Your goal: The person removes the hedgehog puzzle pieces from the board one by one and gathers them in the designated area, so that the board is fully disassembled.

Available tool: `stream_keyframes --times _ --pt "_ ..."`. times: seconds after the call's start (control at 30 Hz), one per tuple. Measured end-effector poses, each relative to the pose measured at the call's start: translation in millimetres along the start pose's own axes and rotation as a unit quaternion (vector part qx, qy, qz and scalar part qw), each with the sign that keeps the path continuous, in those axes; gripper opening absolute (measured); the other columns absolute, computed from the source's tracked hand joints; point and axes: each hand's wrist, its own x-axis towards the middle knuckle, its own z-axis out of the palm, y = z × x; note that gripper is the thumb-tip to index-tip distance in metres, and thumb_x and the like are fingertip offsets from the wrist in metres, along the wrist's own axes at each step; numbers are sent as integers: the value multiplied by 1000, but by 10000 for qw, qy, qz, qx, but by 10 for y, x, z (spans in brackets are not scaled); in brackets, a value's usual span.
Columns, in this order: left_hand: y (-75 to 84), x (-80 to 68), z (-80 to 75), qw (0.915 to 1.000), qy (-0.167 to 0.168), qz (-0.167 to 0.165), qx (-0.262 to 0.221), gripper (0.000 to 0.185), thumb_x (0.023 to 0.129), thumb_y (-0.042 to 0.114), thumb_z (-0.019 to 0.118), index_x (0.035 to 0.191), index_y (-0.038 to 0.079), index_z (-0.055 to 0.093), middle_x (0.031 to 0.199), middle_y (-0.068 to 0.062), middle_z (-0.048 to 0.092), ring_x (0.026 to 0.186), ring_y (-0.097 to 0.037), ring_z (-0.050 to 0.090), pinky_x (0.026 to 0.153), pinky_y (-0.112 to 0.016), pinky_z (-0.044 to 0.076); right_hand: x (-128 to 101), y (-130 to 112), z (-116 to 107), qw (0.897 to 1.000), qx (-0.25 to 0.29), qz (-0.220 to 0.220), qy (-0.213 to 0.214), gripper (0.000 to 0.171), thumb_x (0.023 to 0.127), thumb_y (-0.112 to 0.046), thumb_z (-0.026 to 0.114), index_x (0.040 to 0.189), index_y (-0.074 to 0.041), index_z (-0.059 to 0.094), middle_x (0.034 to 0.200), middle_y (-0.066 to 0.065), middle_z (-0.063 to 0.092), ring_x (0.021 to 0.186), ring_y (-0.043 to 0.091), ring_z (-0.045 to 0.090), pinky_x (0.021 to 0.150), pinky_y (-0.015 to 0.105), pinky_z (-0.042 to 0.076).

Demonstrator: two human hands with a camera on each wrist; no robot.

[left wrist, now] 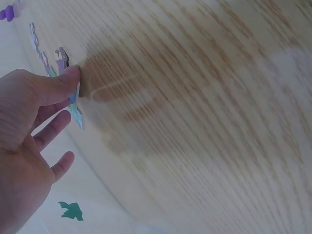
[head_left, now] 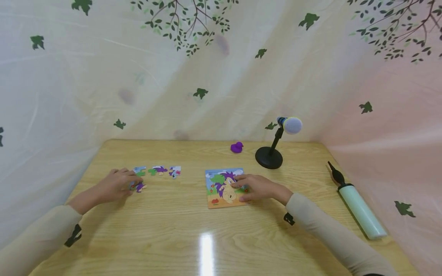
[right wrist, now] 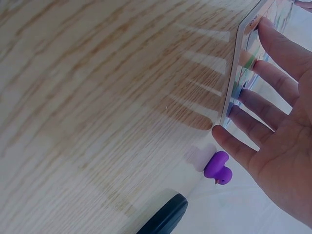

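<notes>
- On the table [head_left: 172,234] lies a square picture board [head_left: 223,189], a purple-spined cartoon animal between blue sky and orange ground.
- The right hand [head_left: 259,188], fingers spread, touches its right side.
- Well left, the left hand [head_left: 118,185] pinches a purple-and-blue puzzle piece [head_left: 140,187].
- Just beyond, three loose pieces [head_left: 159,170] form a row.

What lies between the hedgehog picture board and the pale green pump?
The head view shows the right hand, touching the board, its sleeve, then bare tabletop up to the pump.
</notes>
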Motion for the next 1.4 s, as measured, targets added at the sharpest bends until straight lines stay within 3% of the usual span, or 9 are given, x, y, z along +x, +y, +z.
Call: stream_keyframes --times 0.47,0.87,1.4 --pt "-26 47 1 10000 -37 -9 -74 38 77 8 86 113 9 74 105 -6 71 91 -31 63 79 -68 49 5 22 22 10000 15 9 5 56 94 -33 73 145 -12 58 156 19 46 144 42 43 115 59 38" --pt "-72 54 11 9993 -111 -235 -257 34 78 7 85 110 11 74 105 -7 69 94 -33 63 78 -68 48 11 34 22 10000 -21 -19 -3 56 95 -33 72 145 -12 58 157 19 46 145 41 43 115 59 38" --pt "-61 53 -32 9975 -149 -551 -405 32 79 10 84 109 5 74 104 -12 70 98 -40 65 78 -68 48 2 35 18 9999 -15 -99 59 56 94 -35 72 143 -11 59 155 21 47 143 43 44 113 60 39"
